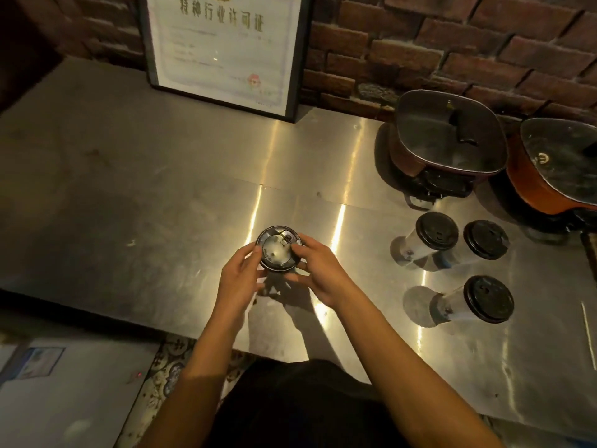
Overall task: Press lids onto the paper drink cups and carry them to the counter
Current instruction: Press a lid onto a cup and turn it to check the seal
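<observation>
While gripped at rim by left hand point(240, 279) and right hand point(318, 273), black round plastic lid point(278, 252) atop hidden paper cup, mid grey steel table point(145, 189). Risk if pressed off-centre: tilted seat, spill.

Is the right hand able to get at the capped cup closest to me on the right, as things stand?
Probably yes, once freed. The right hand is busy gripping the middle cup together with the left hand. Only bare table lies between it and the near capped cup.
</observation>
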Action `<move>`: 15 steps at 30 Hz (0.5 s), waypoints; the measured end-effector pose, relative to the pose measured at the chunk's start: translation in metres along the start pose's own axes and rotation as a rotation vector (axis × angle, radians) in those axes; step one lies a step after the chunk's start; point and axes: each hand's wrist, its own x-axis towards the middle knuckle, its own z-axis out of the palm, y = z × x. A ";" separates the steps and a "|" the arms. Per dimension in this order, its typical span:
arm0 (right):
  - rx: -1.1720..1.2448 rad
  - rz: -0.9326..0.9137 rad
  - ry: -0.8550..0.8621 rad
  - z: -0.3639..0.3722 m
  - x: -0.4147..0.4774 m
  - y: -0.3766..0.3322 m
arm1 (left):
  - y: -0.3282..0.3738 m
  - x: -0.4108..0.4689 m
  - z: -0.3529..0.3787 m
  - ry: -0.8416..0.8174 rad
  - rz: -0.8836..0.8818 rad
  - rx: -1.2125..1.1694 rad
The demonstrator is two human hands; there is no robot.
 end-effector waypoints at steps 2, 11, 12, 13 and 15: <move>-0.046 0.000 0.005 0.017 0.014 0.002 | 0.002 0.008 -0.016 0.003 -0.030 -0.022; -0.148 0.027 0.051 0.073 0.062 0.015 | 0.000 0.043 -0.063 0.028 -0.136 -0.043; -0.157 0.024 0.048 0.076 0.063 0.014 | -0.001 0.046 -0.065 0.025 -0.136 -0.043; -0.165 0.021 0.045 0.077 0.064 0.013 | -0.002 0.048 -0.067 0.020 -0.134 -0.040; -0.175 0.026 0.039 0.078 0.064 0.011 | -0.003 0.053 -0.069 0.001 -0.135 -0.033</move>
